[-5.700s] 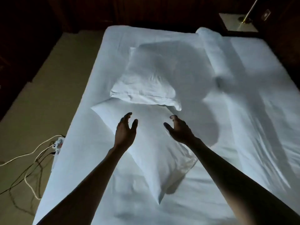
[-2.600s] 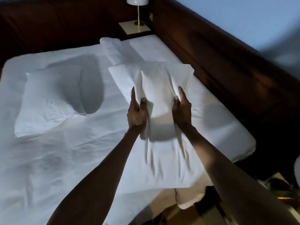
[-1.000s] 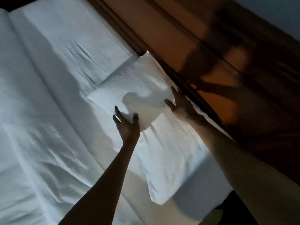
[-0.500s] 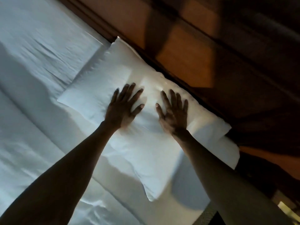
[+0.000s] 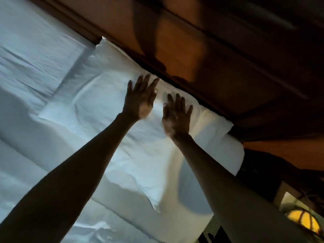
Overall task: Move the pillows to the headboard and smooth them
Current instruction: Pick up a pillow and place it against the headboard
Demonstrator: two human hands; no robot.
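A white pillow (image 5: 98, 102) lies flat on the bed with its long edge against the dark wooden headboard (image 5: 201, 55). My left hand (image 5: 140, 99) rests palm down on the pillow's middle near the headboard, fingers spread. My right hand (image 5: 177, 114) lies flat on the pillow just to its right, fingers also spread. Neither hand grips anything. The second pillow is out of view.
The white sheet (image 5: 26, 67) covers the mattress to the left and below. The bed's corner (image 5: 235, 155) ends at the right, beside a dark gap. A lit yellow object (image 5: 303, 223) sits at the lower right by the floor.
Both hands have slid up the pillow toward the headboard, and the pillow now sits tighter against it. Earlier I carried this pillow from the middle of the bed.
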